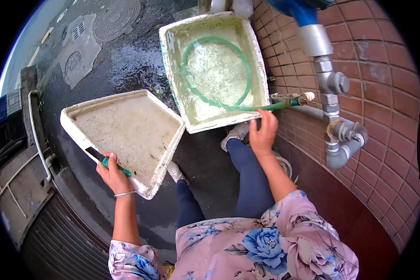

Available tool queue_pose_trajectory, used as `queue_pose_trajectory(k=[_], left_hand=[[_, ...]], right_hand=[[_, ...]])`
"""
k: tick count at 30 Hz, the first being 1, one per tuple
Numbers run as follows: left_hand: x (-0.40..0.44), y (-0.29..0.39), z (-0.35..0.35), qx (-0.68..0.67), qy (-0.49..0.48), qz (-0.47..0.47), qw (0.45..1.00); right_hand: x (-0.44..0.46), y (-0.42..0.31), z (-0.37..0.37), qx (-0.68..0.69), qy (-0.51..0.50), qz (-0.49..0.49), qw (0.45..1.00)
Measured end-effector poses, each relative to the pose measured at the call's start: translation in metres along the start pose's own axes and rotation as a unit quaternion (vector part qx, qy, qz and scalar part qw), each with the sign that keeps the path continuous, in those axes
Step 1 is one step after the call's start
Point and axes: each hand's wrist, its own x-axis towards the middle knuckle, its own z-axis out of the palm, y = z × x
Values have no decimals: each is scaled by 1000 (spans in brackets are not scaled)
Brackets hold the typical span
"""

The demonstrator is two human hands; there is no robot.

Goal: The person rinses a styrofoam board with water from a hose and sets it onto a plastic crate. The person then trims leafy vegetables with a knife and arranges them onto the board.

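Observation:
My left hand (110,175) is wrapped round the green handle of what looks like a knife (118,166), at the near left edge of a dirty white foam lid (126,126). The blade reaches up and left along the lid's side. My right hand (264,134) is at the near right corner of a white foam box (209,127), fingers apart, fingertips beside or touching a green hose (276,106). I cannot tell whether they press on it. That hose lies in a loop within the box, which holds clear water over a stained bottom.
On the right, a tiled wall (382,88) carries metal pipes with a valve (347,133) and a blue-topped fitting (308,14). A tap (307,97) feeds the hose. Wet pavement (135,60) has manhole covers (118,18). Crates (7,105) and a white pipe (35,126) stand left.

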Motion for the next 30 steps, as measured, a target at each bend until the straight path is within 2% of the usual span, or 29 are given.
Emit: queue_pose_trajectory(k=[2,4,6,7,8,9,11,13,15,17,18,19,22,24,26,27,28,29,30], left_hand=[[-2,6,13,28,5,8,1000],[2,4,16,27,-28,12,999],[8,4,12,137,-18,25,990],[6,11,16,133,-11,22,991],[0,18,22,129,-5,20,991],[-4,24,25,166,4,32,986],[-5,28,26,183,7,35,982],[-2,27,26,242,21,31,970],[-3,32,30,253,20,23,967],[-5,39,36,287,23,13,958],[-7,41,40,288,12,18,957],[-10,43,44,296,18,1,955],[-10,39,43,308,24,0,951],[5,18,19,164,-58,-3,985],[-5,19,6,244,-63,17,968],[-23,37,-2,234,-98,-11,967],[-16,18,-14,229,-103,16,968],[-20,18,-20,210,-131,11,969],[-21,12,-26,186,-182,-5,965]], right_hand=[[20,3,-69,-42,198,-18,979],[34,19,-109,-74,65,199,975],[51,40,-115,101,-15,130,986],[59,40,-118,213,-77,120,967],[61,67,-96,217,-72,120,966],[58,118,-56,152,7,159,975],[68,115,-61,-87,116,93,985],[85,90,-76,-169,160,29,972],[92,64,-92,-208,243,7,948],[106,39,-107,-119,209,55,969],[110,38,-105,-104,199,115,968],[113,35,-103,-214,184,159,946],[121,55,-80,-186,147,255,937],[100,50,-93,-164,140,292,932],[54,29,-115,-18,125,310,942],[22,3,-136,-23,183,275,943],[-15,-26,-154,-31,239,237,941],[-54,-41,-159,-16,255,244,936],[-100,-47,-158,52,148,300,941]])
